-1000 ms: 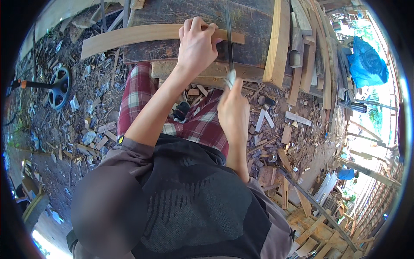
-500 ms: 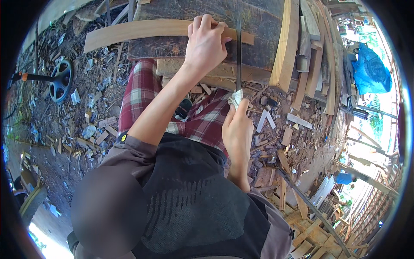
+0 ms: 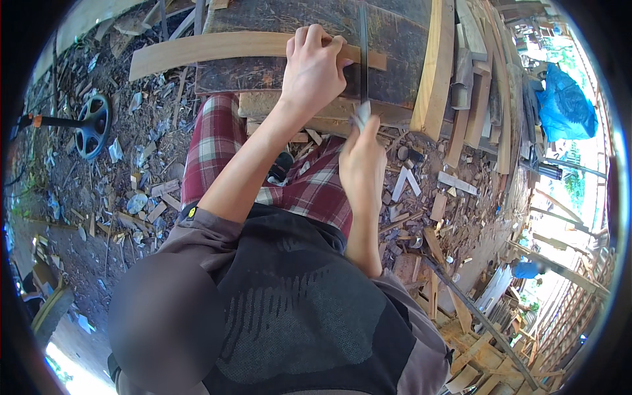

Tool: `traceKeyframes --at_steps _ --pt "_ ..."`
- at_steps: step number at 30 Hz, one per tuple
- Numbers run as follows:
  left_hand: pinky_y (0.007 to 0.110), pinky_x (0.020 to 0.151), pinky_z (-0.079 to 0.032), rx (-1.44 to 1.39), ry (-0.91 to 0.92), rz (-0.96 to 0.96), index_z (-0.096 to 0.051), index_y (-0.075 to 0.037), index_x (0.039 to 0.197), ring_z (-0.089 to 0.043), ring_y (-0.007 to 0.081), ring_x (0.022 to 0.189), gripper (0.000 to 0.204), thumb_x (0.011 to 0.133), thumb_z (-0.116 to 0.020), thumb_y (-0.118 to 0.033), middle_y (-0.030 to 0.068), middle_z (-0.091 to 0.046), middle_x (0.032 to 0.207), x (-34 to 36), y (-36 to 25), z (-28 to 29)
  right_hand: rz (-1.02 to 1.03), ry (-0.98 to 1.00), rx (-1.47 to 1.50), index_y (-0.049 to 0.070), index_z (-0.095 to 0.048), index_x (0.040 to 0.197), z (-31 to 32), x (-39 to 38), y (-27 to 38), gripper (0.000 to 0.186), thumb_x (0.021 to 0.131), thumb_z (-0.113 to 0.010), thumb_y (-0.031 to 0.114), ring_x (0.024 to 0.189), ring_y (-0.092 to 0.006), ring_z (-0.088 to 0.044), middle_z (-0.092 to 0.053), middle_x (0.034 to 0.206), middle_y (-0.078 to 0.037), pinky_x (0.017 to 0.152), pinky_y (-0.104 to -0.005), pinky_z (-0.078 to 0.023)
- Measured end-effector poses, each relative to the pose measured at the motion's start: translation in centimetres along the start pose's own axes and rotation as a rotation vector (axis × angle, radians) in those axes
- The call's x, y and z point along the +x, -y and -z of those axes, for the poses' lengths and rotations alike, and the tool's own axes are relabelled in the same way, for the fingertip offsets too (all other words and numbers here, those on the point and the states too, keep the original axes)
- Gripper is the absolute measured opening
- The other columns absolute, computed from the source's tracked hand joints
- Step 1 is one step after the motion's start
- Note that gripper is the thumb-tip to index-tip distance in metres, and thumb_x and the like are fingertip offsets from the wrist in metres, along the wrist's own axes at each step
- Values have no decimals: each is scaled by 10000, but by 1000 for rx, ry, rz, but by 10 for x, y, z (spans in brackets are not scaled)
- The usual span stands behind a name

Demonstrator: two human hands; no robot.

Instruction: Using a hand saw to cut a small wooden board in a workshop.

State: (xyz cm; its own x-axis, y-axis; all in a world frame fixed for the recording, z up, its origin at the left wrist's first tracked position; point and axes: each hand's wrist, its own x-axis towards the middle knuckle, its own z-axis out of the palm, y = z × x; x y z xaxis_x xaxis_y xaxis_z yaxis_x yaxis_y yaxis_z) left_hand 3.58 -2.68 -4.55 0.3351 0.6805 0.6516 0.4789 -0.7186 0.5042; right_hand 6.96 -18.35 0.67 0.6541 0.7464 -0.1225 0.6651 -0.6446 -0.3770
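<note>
A long wooden strip (image 3: 217,47) lies across the dark, scuffed workbench (image 3: 263,78), its left end jutting past the bench edge. My left hand (image 3: 313,62) is closed over the strip towards its right end, fingers bent round the far edge. Just right of those fingers, the long narrow dark blade of a saw (image 3: 364,69) crosses the strip, seen nearly edge-on. My right hand (image 3: 362,155) is wrapped round the saw's pale handle below the near bench edge. The handle is blurred, and the blade's teeth cannot be made out.
Boards and offcuts (image 3: 477,85) are stacked along the bench's right side, beside a thick pale plank (image 3: 431,72). Wood scraps litter the dirt floor. A wheel on a bar (image 3: 93,126) stands at the left; a blue plastic sheet (image 3: 567,104) hangs far right.
My right hand has moved away from my body, pushing the saw further across the strip. My left hand and the strip have stayed almost where they were.
</note>
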Motion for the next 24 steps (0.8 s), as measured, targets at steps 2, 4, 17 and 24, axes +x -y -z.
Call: traceKeyframes --at_steps 2,4,17,24 --pt "428 894 -415 -13 -1 1 -724 -93 1060 -510 293 1046 291 774 -742 -144 83 -567 1007 1 -1 -1 -28 23 7 10 -379 1104 -1 -23 -7 203 1013 -415 188 796 -528 -614 -635 801 -335 664 -610 -469" --pt "428 892 -415 -28 1 9 -725 -95 1054 -510 293 1043 284 774 -741 -143 82 -567 1008 0 1 -1 -65 32 21 36 -359 1089 -4 -47 -14 172 1001 -440 159 760 -505 -622 -629 747 -323 647 -595 -460" --pt "426 911 -401 13 -12 -4 -725 -86 1082 -510 291 1045 293 798 -738 -158 74 -585 1011 2 4 -4 -53 -3 20 15 -377 1081 2 1 12 187 997 -446 167 792 -518 -623 -635 781 -334 670 -594 -479" --pt "427 913 -393 -48 35 -43 -727 -92 1084 -506 292 1031 286 801 -725 -140 72 -569 1009 1 0 -1 -31 -25 55 -8 -411 1086 12 31 22 215 1011 -419 194 843 -531 -612 -638 833 -348 700 -593 -480"
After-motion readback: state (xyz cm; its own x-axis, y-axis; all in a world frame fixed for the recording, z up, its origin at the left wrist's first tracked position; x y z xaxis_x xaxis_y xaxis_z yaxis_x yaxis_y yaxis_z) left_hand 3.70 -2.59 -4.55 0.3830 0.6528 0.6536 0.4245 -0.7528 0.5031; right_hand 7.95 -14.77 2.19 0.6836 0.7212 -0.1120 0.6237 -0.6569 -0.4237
